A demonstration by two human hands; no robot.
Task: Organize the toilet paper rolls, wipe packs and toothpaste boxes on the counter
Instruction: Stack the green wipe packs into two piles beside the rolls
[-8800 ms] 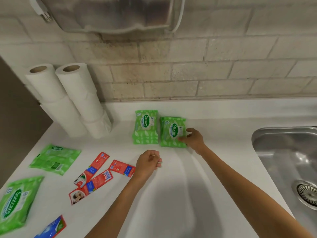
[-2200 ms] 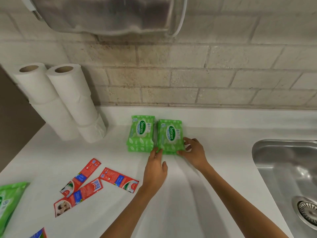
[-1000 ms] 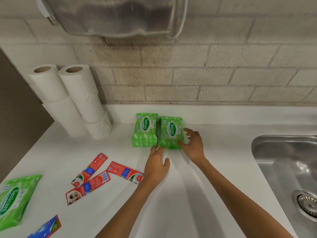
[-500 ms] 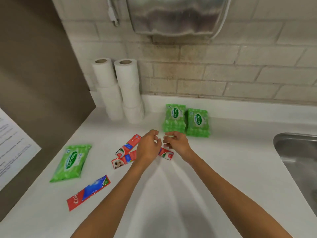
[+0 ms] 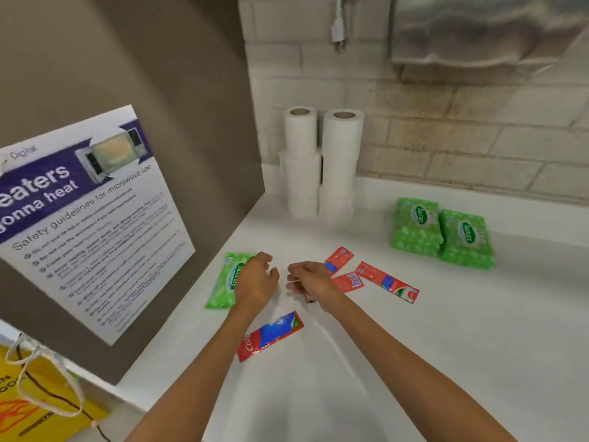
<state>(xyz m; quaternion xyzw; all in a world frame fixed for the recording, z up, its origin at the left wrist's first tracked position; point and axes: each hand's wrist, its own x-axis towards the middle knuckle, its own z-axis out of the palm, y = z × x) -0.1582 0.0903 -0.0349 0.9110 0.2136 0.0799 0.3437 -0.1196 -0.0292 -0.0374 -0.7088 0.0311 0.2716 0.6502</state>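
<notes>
Two stacks of white toilet paper rolls (image 5: 322,161) stand in the back left corner of the white counter (image 5: 446,330). Two piles of green wipe packs (image 5: 441,232) lie side by side near the back wall. A single green wipe pack (image 5: 224,282) lies near the left wall, and my left hand (image 5: 256,279) hovers just over its right side, fingers apart, holding nothing. My right hand (image 5: 307,280) is beside it with fingers loosely curled and empty. Three red toothpaste boxes (image 5: 387,282) lie scattered right of my hands. A red and blue toothpaste box (image 5: 271,336) lies nearer to me.
A brown side wall with a microwave safety poster (image 5: 86,218) borders the counter on the left. A metal dispenser (image 5: 484,27) hangs on the brick wall above. A yellow bag (image 5: 35,397) with handles sits at the lower left, below the counter's edge.
Both hands have left the two piles of wipe packs and moved left towards the lone pack. My view has swung left, so the side wall and poster now show.
</notes>
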